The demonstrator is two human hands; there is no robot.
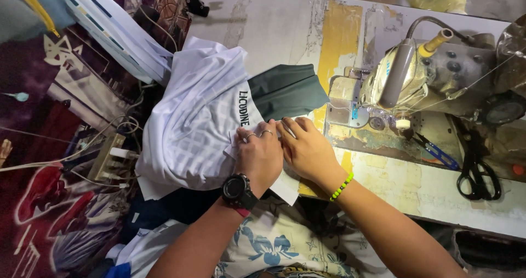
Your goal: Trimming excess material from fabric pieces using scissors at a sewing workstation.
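Observation:
My left hand (pixel 258 153), with two rings and a black wristwatch, presses down on a white garment (pixel 194 119) with black lettering near its edge. Right beside it, my right hand (pixel 308 149), wearing a green bead bracelet, pinches the same white fabric at its edge, fingers curled. The two hands touch each other. A dark green fabric piece (pixel 287 90) lies under the white garment, just beyond my fingers. The sewing machine (pixel 422 78) stands to the right of my hands, its needle area a short way from my right hand.
Small blue snips (pixel 435 151) and black scissors (pixel 478 175) lie on the worn white table (pixel 274 20) at the right. A stack of white cloth (pixel 118 31) sits far left. A power strip with cables (pixel 107 157) rests on the patterned red floor mat.

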